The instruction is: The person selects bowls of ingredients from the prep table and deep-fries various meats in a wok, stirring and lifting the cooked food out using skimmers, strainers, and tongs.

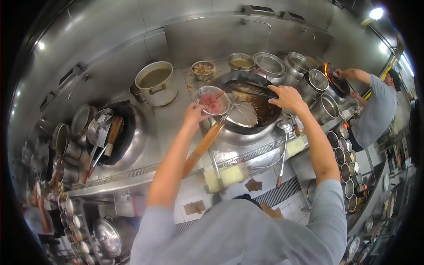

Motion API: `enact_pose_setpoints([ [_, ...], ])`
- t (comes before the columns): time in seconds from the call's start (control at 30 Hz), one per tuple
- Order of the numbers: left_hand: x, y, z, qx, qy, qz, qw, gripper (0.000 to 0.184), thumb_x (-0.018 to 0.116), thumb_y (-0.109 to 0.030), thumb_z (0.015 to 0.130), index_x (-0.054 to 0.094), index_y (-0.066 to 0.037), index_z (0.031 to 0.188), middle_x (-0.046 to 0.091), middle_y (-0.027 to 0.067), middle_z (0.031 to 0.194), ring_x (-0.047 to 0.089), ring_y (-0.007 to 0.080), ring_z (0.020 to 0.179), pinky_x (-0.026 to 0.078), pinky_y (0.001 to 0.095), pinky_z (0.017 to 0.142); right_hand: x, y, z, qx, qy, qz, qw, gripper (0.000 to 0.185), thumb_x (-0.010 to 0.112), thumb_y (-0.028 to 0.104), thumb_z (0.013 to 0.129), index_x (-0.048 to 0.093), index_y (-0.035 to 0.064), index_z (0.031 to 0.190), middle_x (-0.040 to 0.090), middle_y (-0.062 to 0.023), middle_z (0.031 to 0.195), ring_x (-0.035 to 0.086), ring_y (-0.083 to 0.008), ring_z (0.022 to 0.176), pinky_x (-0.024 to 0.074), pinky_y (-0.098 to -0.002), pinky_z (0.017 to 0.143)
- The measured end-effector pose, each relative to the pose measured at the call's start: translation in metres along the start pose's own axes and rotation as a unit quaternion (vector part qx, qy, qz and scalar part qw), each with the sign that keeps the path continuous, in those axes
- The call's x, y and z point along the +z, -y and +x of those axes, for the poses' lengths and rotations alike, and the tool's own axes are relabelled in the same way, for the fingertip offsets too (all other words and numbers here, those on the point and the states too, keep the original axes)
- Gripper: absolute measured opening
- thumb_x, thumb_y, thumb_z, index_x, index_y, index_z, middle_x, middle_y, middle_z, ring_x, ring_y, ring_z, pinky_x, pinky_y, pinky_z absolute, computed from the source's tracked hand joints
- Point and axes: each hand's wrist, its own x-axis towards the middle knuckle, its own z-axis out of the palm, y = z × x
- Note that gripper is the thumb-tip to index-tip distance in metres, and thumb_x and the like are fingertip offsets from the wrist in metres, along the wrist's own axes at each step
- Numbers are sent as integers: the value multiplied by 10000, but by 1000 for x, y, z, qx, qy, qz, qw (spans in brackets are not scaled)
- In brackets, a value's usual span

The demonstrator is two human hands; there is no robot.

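My left hand grips the rim of a small metal bowl holding pieces of raw red meat. The bowl is tilted slightly at the left edge of a large dark wok, which has brown liquid or oil in it. My right hand is closed on long dark chopsticks that reach across the wok toward the bowl. Below them a round wire strainer lies over the wok, its wooden handle pointing toward me. My fingertips on the chopsticks are partly hidden.
A big pot of liquid and a bowl of cooked bits stand behind. Left is another wok with a brush and ladles. A ladle rests at the front edge. At right, a co-worker works by a flame.
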Motion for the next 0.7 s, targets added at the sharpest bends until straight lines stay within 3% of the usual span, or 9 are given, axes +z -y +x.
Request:
enact_pose_setpoints([
  [0.03, 5, 1, 2, 8, 20, 5, 1000, 111, 552, -40, 870, 458, -12, 820, 480, 90, 860, 614, 233, 847, 611, 420, 739, -11, 10, -9, -76, -33, -2, 997, 566, 658, 419, 776, 550, 160, 1267, 660, -176, 981, 644, -362, 888, 512, -457, 775],
  [0.17, 46, -4, -8, 47, 78, 44, 995, 134, 532, -49, 897, 432, -44, 807, 524, 90, 847, 629, 226, 795, 619, 418, 702, -16, 41, -10, -99, -35, -48, 993, 515, 661, 367, 787, 559, 193, 1261, 656, -168, 922, 647, -349, 852, 514, -448, 759],
  [0.3, 62, -5, -8, -22, 36, 18, 999, 79, 519, -41, 903, 454, -27, 861, 531, 110, 909, 627, 241, 826, 618, 402, 728, -28, 26, -4, -71, -8, -14, 997, 450, 645, 327, 807, 585, 206, 1236, 660, -168, 908, 644, -357, 859, 510, -458, 768],
  [0.37, 60, -2, -7, -40, 46, -76, 995, 56, 499, -26, 911, 452, -1, 931, 534, 142, 979, 629, 272, 861, 619, 405, 732, -34, 19, -5, -52, 2, -4, 999, 441, 642, 330, 813, 589, 213, 1234, 669, -167, 926, 642, -358, 890, 508, -455, 784],
  [0.5, 53, 8, 6, -70, 31, -62, 995, 90, 461, -23, 925, 437, 24, 998, 528, 162, 1057, 625, 295, 932, 610, 415, 773, -24, -1, 10, -20, -38, 8, 999, 448, 636, 355, 821, 584, 215, 1243, 674, -168, 992, 638, -365, 937, 503, -459, 830],
  [0.57, 48, 6, 5, -73, 24, -73, 994, 109, 459, -18, 922, 441, 26, 1021, 529, 160, 1063, 619, 295, 953, 607, 412, 783, -26, -2, 18, 74, 0, -12, 997, 457, 641, 355, 815, 584, 210, 1245, 676, -155, 1016, 639, -357, 959, 507, -452, 839],
  [0.63, 42, 6, 3, -72, 17, -75, 994, 131, 458, -13, 919, 444, 25, 1043, 528, 161, 1076, 615, 296, 963, 608, 402, 773, 6, -12, 43, 84, 28, -31, 996, 449, 635, 356, 812, 590, 217, 1237, 669, -142, 1064, 636, -344, 995, 510, -433, 855],
  [0.7, 38, -2, -7, -66, 23, -79, 994, 100, 468, -19, 916, 440, 7, 1009, 517, 152, 1071, 606, 292, 967, 600, 414, 797, 52, -20, 66, 91, 131, -97, 982, 453, 623, 371, 802, 604, 173, 1210, 655, -158, 1102, 631, -343, 1016, 507, -425, 869],
])
